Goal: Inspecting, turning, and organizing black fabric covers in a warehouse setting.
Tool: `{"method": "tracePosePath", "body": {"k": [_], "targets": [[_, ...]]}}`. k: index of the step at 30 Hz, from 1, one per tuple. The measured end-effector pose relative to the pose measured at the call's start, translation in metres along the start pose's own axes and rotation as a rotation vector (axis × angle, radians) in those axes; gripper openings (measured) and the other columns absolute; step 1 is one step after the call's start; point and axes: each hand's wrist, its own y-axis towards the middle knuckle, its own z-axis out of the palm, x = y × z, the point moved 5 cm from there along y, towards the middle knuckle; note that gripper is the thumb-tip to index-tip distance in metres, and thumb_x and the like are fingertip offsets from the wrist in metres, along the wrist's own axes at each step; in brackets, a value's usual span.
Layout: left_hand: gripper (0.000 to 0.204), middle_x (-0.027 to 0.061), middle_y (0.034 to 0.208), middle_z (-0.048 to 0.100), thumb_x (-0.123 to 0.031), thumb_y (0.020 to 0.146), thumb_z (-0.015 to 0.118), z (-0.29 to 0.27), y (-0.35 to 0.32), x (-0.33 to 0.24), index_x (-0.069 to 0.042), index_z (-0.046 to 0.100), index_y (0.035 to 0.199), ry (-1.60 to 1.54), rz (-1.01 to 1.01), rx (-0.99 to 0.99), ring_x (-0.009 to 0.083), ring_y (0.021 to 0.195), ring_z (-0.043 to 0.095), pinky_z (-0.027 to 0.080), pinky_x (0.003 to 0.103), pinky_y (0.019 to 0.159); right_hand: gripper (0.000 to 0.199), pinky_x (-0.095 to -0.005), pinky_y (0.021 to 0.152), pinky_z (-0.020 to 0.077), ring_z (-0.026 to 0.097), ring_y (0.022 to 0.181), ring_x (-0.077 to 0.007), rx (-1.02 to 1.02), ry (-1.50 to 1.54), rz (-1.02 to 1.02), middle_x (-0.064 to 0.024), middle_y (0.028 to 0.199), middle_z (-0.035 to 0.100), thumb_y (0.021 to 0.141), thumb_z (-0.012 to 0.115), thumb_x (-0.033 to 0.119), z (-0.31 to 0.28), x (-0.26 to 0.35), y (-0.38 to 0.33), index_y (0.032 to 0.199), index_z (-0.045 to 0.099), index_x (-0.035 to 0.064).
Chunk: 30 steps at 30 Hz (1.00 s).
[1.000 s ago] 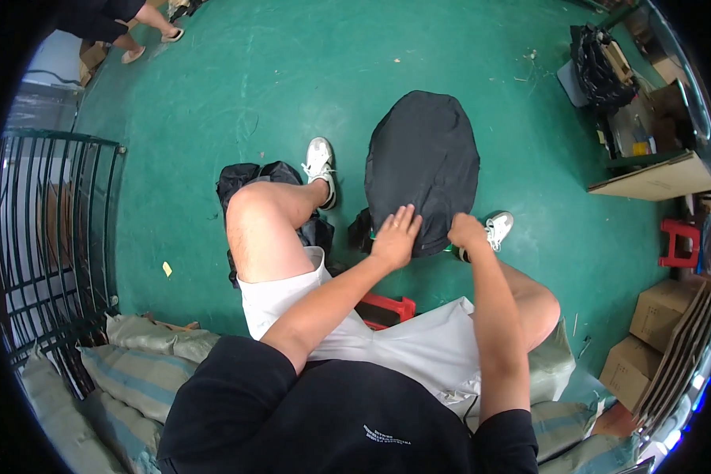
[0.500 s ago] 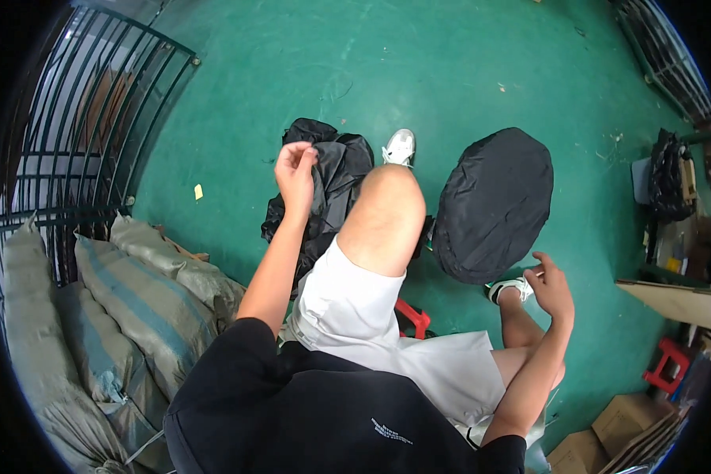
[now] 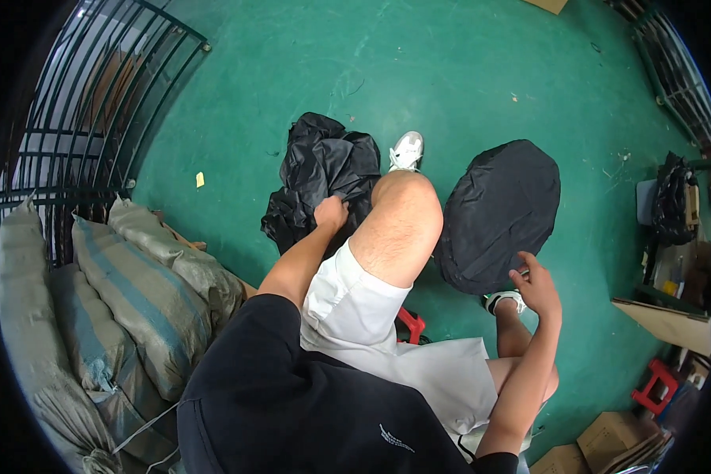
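Observation:
A loose, crumpled heap of thin black fabric (image 3: 324, 162) lies on the floor beside my left leg. My left hand (image 3: 331, 213) is down at its near right part, fingers closed on the fabric; the fingertips are partly hidden. To the right of my bent knee stands a large round object wrapped in a black fabric cover (image 3: 504, 213), its face wrinkled. At the cover's lower right edge is my right hand (image 3: 537, 286), with fingers loosely bent and apart and nothing in them. Whether its fingertips touch the cover I cannot tell.
Several stuffed woven sacks (image 3: 146, 304) are stacked at my left, below a dark green metal rack (image 3: 107, 103). A red plastic piece (image 3: 409, 324) shows beneath me. Cardboard boxes (image 3: 608, 434), a red stool (image 3: 654, 387) and a black plastic bag (image 3: 671, 201) stand at the right.
My left hand has come down from above the heap's far part to its near right side and closed on the fabric. My right hand has shifted slightly left, toward the covered round object.

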Motion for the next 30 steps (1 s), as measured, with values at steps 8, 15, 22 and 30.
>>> {"method": "tracePosePath", "body": {"k": [8,15,22,30], "targets": [[0.030,0.0215,0.102,0.068,-0.031,0.089,0.058,-0.113,-0.004,0.052,-0.009,0.071,0.106,-0.300,-0.117,-0.379,0.0409,0.100,0.064,0.050,0.047,0.086,0.048,-0.0381,0.076,0.0505,0.064,0.081,-0.0291,-0.015,0.019,-0.088,-0.0182,0.098,0.064,0.083,0.067,0.017,-0.010,0.020,0.004,0.127,0.055,0.0012],[0.018,0.0125,0.085,0.072,-0.009,0.078,0.070,-0.283,-0.042,-0.023,0.001,0.072,0.093,-0.779,0.349,-0.666,0.0171,0.076,0.067,0.051,0.030,0.071,0.049,-0.0415,0.081,0.0503,0.065,0.091,-0.0366,-0.035,0.007,-0.158,-0.0241,0.102,0.065,0.082,0.068,0.019,-0.016,0.035,0.004,0.125,0.055,-0.0019],[0.024,0.0089,0.083,0.070,0.006,0.068,0.065,-0.317,-0.176,-0.277,-0.007,0.072,0.086,-0.580,1.233,-0.639,0.0244,0.079,0.065,0.053,0.034,0.067,0.048,-0.0414,0.088,0.0499,0.065,0.101,-0.0351,0.007,0.209,-0.199,-0.0239,0.104,0.067,0.088,0.064,0.029,-0.008,0.029,0.020,0.123,0.056,-0.0025],[0.008,-0.0001,0.087,0.068,-0.009,0.069,0.067,-0.169,-0.294,-0.389,-0.012,0.067,0.077,-0.298,2.185,-0.509,0.0141,0.068,0.059,0.048,0.028,0.055,0.046,-0.0348,0.087,0.0528,0.063,0.098,-0.0213,-0.391,1.757,-0.262,-0.0096,0.111,0.063,0.083,0.066,0.008,-0.081,0.014,0.010,0.126,0.051,0.0046]]}}
